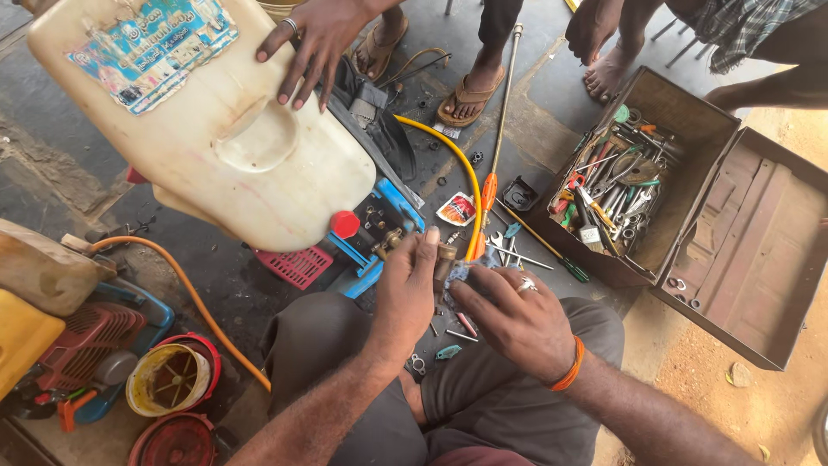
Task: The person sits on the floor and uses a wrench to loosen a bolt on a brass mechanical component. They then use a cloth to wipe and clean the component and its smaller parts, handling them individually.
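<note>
My left hand [404, 289] grips a small brass fitting [443, 261] just above my knees. The fingers of my right hand [516, 318], which wears a ring and an orange wristband, hold the same fitting from the right, with a bit of blue cloth under them. A yellow hose [455, 164] curves down to the fitting. Above it, another person's hand [315, 43] rests on a big cream plastic sprayer tank [216, 129] that is tilted over a blue pump frame [384, 229].
An open rusty metal toolbox [681, 129] full of spanners and screwdrivers stands at the right, lid [750, 250] laid flat. Loose spanners, a long screwdriver [539, 237] and small parts lie on the floor. Red engine parts and a yellow cup [168, 380] sit at the left. Bystanders' feet are at the top.
</note>
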